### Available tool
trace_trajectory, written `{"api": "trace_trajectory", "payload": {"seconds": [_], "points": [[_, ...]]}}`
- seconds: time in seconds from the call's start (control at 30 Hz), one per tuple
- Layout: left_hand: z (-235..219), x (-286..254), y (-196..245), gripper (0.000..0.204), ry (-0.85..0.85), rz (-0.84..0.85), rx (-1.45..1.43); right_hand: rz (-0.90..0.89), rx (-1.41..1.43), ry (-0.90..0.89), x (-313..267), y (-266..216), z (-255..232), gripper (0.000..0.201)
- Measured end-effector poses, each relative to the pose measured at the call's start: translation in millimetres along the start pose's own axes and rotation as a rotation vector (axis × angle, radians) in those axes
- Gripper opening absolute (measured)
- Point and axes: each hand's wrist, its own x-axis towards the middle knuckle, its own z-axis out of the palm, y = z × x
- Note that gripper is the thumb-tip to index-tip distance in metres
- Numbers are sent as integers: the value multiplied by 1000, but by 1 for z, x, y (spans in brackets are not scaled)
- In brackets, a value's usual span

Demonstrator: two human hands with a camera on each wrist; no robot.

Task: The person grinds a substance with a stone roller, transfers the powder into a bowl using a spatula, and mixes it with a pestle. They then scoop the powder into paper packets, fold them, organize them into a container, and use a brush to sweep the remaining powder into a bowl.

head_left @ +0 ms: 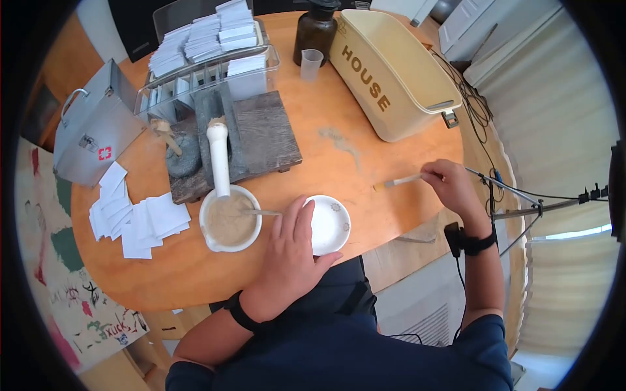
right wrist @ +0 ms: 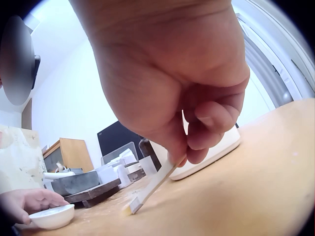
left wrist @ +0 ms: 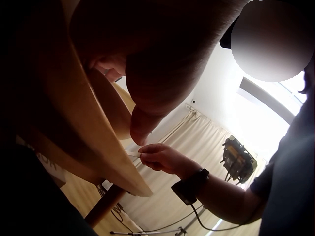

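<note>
My right hand (head_left: 450, 186) pinches the pale handle of a small flat brush (head_left: 399, 182) between thumb and fingers. In the right wrist view the brush (right wrist: 152, 189) slants down, its yellowish bristles close to the tabletop. My left hand (head_left: 293, 238) holds a small white bowl (head_left: 329, 225) at the table's near edge, thumb on the near side and fingers on the far side. The bowl has a small printed pattern inside. Left of that hand stands a white mortar (head_left: 256, 234) of beige powder, with a thin spatula-like handle (head_left: 264, 212) sticking out. Beige powder (head_left: 342, 143) streaks the table ahead.
A white pestle (head_left: 220, 156) leans over the mortar from a dark stone grinding trough (head_left: 235, 133) on a wooden board (head_left: 267, 127). White paper packets (head_left: 160, 218) lie left. Behind are a cream HOUSE bin (head_left: 372, 98), brown jar (head_left: 316, 32), plastic cup (head_left: 311, 65) and metal case (head_left: 98, 130).
</note>
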Motion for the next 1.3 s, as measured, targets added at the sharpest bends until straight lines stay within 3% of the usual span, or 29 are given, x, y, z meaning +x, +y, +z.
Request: {"api": "trace_trajectory", "payload": {"seconds": [0.03, 0.1, 0.2, 0.3, 0.37, 0.43, 0.47, 0.57, 0.6, 0.77, 0.87, 0.97, 1.17, 1.3], "points": [[1, 1, 0, 90, -8, 10, -3, 11, -1, 7, 7, 2, 7, 10], [1, 0, 0, 90, 0, -4, 11, -131, -27, 119, 22, -3, 25, 11], [0, 1, 1, 90, -4, -2, 24, 0, 120, 203, 38, -29, 40, 11], [-5, 3, 4, 90, -42, -50, -7, -106, 18, 271, 23, -29, 30, 10], [-3, 3, 1, 90, -17, -36, -16, -71, 5, 183, 7, -29, 22, 10], [0, 0, -2, 90, -12, -17, -26, 30, 194, 38, -5, -28, 22, 11], [1, 0, -2, 90, -4, -8, -23, -31, 72, 68, -2, -28, 25, 12], [2, 5, 2, 90, -22, -6, -19, 38, 66, 175, 21, -33, 43, 11], [-1, 4, 3, 90, -35, -33, -6, 46, 199, 226, 26, -27, 53, 10], [-2, 5, 1, 87, -21, -6, 19, -27, 39, 292, -4, -51, 40, 7], [-4, 5, 7, 82, 17, 80, 58, 82, -140, 317, -31, -60, 34, 7], [-25, -8, 18, 74, -47, 169, 157, 19, -199, 347, -39, -55, 51, 8], [-56, -16, 6, 46, 57, 282, 9, -96, -135, 380, -23, -80, 64, 5], [-83, -5, 0, 29, 43, 345, -97, -108, -257, 386, 6, -58, 66, 9]]}}
